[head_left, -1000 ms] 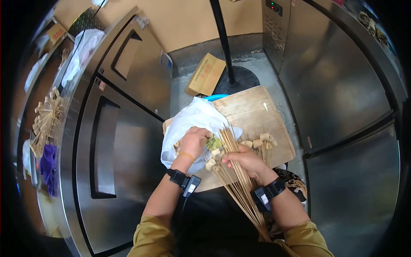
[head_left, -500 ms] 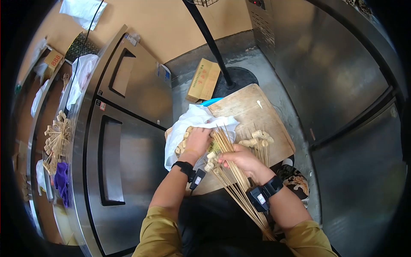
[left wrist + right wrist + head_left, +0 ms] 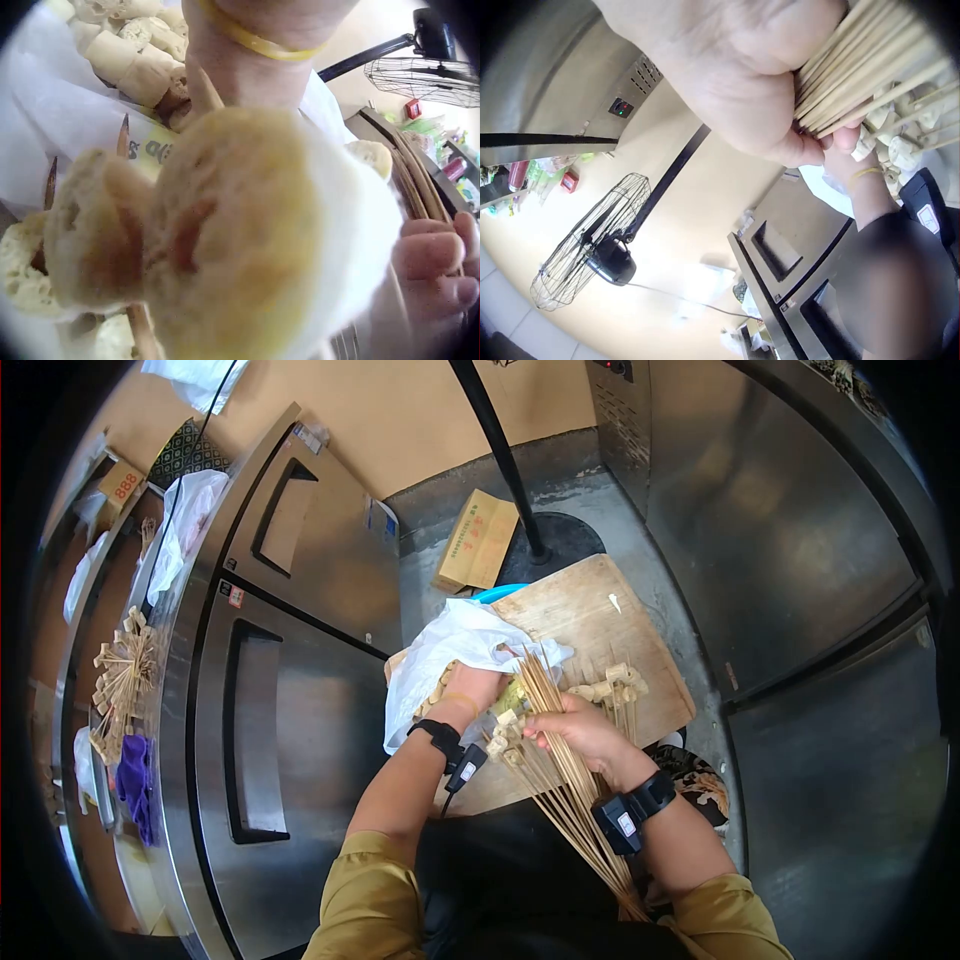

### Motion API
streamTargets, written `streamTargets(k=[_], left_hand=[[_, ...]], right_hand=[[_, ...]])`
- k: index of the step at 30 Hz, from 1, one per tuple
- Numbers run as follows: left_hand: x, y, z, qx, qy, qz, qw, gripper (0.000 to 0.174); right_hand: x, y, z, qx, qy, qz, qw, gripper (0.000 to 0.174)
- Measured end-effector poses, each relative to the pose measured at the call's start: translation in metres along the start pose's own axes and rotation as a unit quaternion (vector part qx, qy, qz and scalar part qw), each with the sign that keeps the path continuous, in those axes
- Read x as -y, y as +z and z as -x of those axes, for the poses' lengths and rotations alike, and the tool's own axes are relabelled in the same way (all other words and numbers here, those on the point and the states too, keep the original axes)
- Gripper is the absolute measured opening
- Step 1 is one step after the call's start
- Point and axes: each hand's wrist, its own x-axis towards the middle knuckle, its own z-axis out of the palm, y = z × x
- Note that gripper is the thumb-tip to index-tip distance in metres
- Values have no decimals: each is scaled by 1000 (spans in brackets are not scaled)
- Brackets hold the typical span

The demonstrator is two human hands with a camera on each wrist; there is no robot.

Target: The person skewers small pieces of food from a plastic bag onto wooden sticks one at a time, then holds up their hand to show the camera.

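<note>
The right hand point(image 3: 588, 732) grips wooden sticks point(image 3: 546, 692) over the board point(image 3: 585, 600); the left hand point(image 3: 478, 686) is in the bag point(image 3: 462, 624) of food pieces point(image 3: 142, 73), fingers hidden, grip unclear. The sticks look light and stiff, best held mid-length; the pieces seem soft, best pinched gently.

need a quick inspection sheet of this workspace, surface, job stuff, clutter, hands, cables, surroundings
Surface: wooden board, partly covered by a white bag
Job's things: skewer bundle; pale food pieces in the bag; loaded skewers on the board's right side
Clutter: small white fleck on the board
Hands: left hand reaches into the bag, fingers hidden; right hand grips the skewer bundle
Cables: thin black cable, upper left; short lead near the left wrist
Surroundings: steel cabinets both sides, cardboard box on the floor, fan
</note>
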Motion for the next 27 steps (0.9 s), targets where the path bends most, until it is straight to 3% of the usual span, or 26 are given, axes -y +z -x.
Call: streamTargets(k=[7,10,16,19,23,25,27], left_hand=[[8,-7,14,-25,19,89,996,32],[-6,-10,19,24,-71,19,997,29],[-13,-12,21,56,24,-68,996,30],[-8,-6,16,53,-15,-41,998,27],[11,9,16,-1,-17,36,999,28],[-2,-12,17,-47,-18,113,992,27],[8,-13,21,-105,-63,138,983,25]], right_hand=[[2,4,1,-3,1,5,1000,12],[1,5,-1,4,-9,-3,1000,12],[1,4,0,1,-3,0,1000,13],[5,6,5,-2,-11,-16,1000,13],[0,2,2,8,-16,0,1000,13],[1,1,2,9,-13,16,1000,12],[3,1,3,6,-10,14,1000,13]])
